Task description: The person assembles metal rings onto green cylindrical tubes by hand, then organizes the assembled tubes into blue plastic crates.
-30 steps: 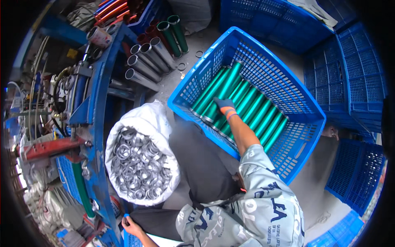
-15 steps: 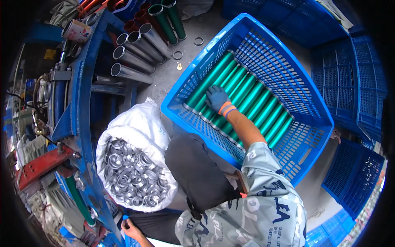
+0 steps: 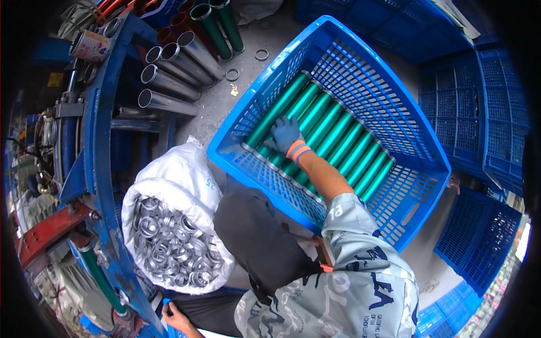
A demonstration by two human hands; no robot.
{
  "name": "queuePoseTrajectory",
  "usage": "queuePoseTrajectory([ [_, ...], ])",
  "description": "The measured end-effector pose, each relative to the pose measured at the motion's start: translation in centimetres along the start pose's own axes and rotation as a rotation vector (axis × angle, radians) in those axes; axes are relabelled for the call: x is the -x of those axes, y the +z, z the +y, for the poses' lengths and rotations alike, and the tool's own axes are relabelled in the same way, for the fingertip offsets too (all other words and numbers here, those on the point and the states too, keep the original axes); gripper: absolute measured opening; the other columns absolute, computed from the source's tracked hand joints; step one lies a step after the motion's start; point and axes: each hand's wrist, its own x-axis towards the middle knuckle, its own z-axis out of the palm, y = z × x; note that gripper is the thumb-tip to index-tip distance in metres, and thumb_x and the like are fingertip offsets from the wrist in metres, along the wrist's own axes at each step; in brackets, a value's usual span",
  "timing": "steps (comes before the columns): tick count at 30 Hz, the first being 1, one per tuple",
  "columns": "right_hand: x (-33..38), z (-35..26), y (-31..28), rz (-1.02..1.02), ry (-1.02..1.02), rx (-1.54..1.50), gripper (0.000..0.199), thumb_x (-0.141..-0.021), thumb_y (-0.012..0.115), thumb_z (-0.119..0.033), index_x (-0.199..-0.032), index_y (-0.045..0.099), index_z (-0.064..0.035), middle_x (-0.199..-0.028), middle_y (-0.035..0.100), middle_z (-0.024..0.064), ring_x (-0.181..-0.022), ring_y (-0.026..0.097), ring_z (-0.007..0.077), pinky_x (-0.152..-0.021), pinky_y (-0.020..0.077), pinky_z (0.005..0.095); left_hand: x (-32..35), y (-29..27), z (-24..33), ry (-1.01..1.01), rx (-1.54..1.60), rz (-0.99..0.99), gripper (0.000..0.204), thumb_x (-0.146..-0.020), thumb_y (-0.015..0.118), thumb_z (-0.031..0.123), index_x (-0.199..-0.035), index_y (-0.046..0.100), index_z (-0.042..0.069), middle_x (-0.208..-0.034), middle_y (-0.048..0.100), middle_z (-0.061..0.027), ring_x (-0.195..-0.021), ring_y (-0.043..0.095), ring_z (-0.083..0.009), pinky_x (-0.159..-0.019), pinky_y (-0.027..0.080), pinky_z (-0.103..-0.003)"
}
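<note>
My right hand (image 3: 287, 135), in a grey-blue glove with an orange-striped cuff, lies over shiny green metal tubes (image 3: 332, 132). Its fingers are spread on the tubes near the left end of the row. Several such tubes lie side by side inside a large blue plastic basket (image 3: 417, 174), silvery rims at their ends. My left hand (image 3: 179, 320) is bare, low at the left beside my dark-trousered leg. Its fingers curl at a small blue piece (image 3: 167, 301), mostly hidden. Just beyond that hand stands a white woven sack (image 3: 169, 163) full of silvery metal rings (image 3: 174, 242).
Bare metal tubes (image 3: 174, 81) stand slanted by the blue machine frame (image 3: 101, 141), with green tubes (image 3: 217, 28) behind. Loose rings (image 3: 232, 74) lie on the floor. Blue crates (image 3: 468, 112) are stacked at the right. A red machine arm (image 3: 53, 234) juts out at left.
The whole view has shifted slightly, so the scene sits further left. My right hand stays over the green tubes, drawn back slightly toward their near ends. My left hand stays by the blue piece.
</note>
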Motion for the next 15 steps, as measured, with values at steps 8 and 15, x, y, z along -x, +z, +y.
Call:
queuePoseTrajectory([
  [8, -0.1, -2.7, 0.9, 0.144, 0.019, -0.103, 0.099, -0.098, 0.075, -0.065, -0.174, 0.049, -0.0066, -0.181, 0.045, 0.0179, -0.165, 0.041, 0.0412, -0.132, 0.0362, 0.0572, 1.6, -0.5, 3.0, -0.062, 0.083, -0.032, 0.034, -0.108, 0.083, 0.023, -0.122, 0.077, -0.007, -0.113, 0.081, -0.0119, -0.104, 0.072, -0.0234, -0.102, 0.055, -0.039],
  [15, -1.0, -2.1, -4.4, -0.196, 0.203, -0.299, 0.073, -0.100, 0.071, -0.045, -0.163, 0.063, -0.0095, -0.166, 0.061, 0.0210, -0.155, 0.057, 0.0417, -0.129, 0.0428, 0.0626, 4.0, -2.4, 4.8, 0.005, -0.058, -0.012, 0.040, -0.108, 0.082, 0.030, -0.124, 0.080, -0.006, -0.116, 0.082, -0.0160, -0.105, 0.072, -0.0279, -0.104, 0.055, -0.042],
])
